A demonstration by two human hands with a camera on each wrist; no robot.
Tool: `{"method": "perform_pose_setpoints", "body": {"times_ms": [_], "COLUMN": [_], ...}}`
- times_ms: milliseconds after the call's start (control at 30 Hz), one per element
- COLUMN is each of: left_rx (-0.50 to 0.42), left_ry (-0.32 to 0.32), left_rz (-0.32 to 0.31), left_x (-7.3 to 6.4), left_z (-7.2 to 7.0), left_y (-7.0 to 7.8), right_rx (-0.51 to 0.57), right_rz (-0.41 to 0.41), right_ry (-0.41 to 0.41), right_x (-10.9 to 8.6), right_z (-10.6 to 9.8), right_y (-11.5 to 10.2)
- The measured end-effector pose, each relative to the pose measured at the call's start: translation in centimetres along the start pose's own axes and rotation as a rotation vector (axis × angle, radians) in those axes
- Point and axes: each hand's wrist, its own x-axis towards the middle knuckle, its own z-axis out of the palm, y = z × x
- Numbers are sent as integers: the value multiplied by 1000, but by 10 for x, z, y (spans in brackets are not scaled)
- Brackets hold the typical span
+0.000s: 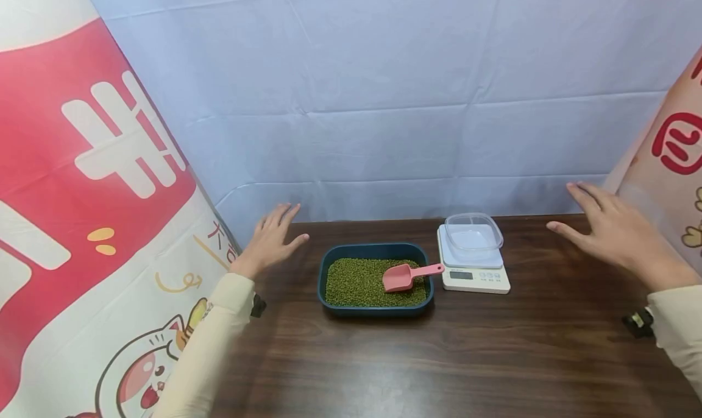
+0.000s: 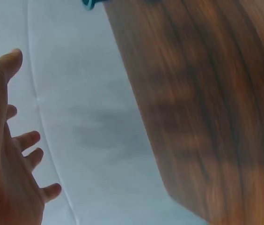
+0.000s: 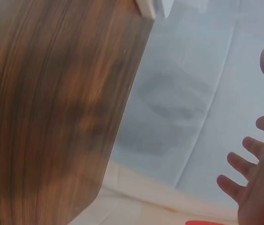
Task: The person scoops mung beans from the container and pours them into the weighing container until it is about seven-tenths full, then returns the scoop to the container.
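Blue tray (image 1: 375,312) right of left hand (image 1: 269,241), apart.

Fingers (image 2: 27,139) spread apart before pale cloth (image 2: 90,79), beside brown wooden tabletop (image 2: 207,108).

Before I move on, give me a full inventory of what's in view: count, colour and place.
backdrop: one, pale blue, at the far side
table: one, dark brown, in front of the backdrop
printed hangings: two, red and white at left, pale with red print at right
tray: one, dark blue, on the table
grains: too many to count, green, in the tray
scoop: one, pink, on the grains
scale: one, white, right of the tray
container: one, clear, on the scale
wrist devices: two, black, one at each wrist
sleeves: two, cream, one per arm
left grip: one, bare, left of the tray
right grip: one, bare, right of the scale
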Motion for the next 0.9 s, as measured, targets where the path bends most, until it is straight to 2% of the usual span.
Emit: {"method": "perform_pose_setpoints", "body": {"times_ms": [200,333,467,633,767,900], "left_rx": [-32,-45,-84,-168,-278,-387], "left_ry": [121,159,153,154,174,180], "left_rz": [69,81,40,-21,-77,-140], "left_x": [-8,-10,-11,-12,-14,-17], "left_z": [11,20,31,45,55,64], "left_y": [11,22,33,45,51,55], "right_rx": [60,104,158,225,278,340], "right_rz": [-5,-56,-120,-182,-194,-168], "right_ry": [74,123,173,197,167,84], "right_x": [-3,-8,-11,-14,-14,-15], "right_z": [4,9,18,35,47,56], "right_y": [-34,-60,-91,-125,-145,-161]}}
